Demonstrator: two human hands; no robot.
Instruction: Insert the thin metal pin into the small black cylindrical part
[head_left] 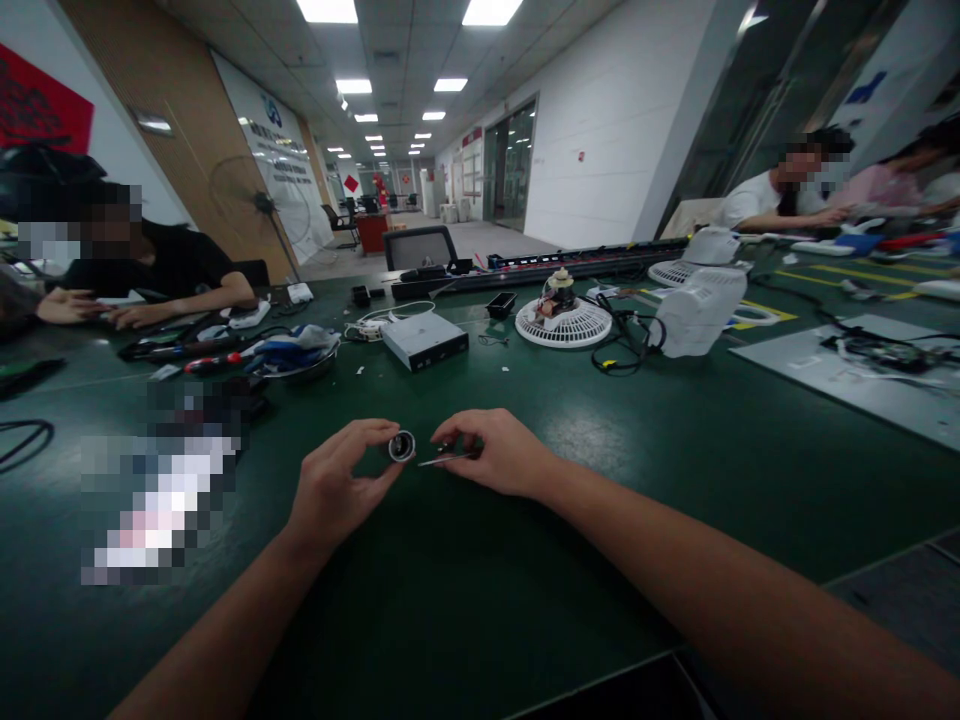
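My left hand [337, 482] pinches a small round cup-like part [402, 446] between thumb and fingers. It has a pale metallic rim and a dark hollow, which faces me. Just to the right, my right hand [499, 452] is closed on a thin pointed metal tool [439, 461]. Its tip points left at the round part, with a small gap between them. Fingers hide the tool's rear end, so its exact kind cannot be made out. Both hands are held over the green tabletop [420, 600].
Ahead lie an optical disc drive [425, 342], a small black tray [501, 304] and a white fan grille with its motor [562, 322]. A white housing [697, 310] and a grey panel [862, 375] are to the right. Cables and tools lie left. Other people sit on both sides.
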